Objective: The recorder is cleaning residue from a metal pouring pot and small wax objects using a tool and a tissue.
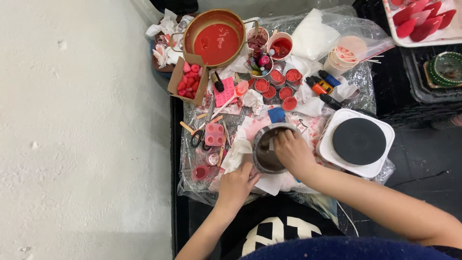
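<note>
A small metal pot (263, 144) stands on a table covered with plastic sheet and stained paper. My right hand (292, 151) reaches down inside the pot, fingers bunched; what they press on is hidden. My left hand (237, 185) rests on white paper tissue (236, 155) just left of the pot, touching its outer wall near the rim.
A white electric hot plate (358, 141) sits right of the pot. A large pan of red liquid (214, 37) stands at the back. Small tins of red wax (279, 84), a pink mould (214, 134), scissors (197, 137), a cardboard box (188, 79) and markers (320, 84) crowd the table.
</note>
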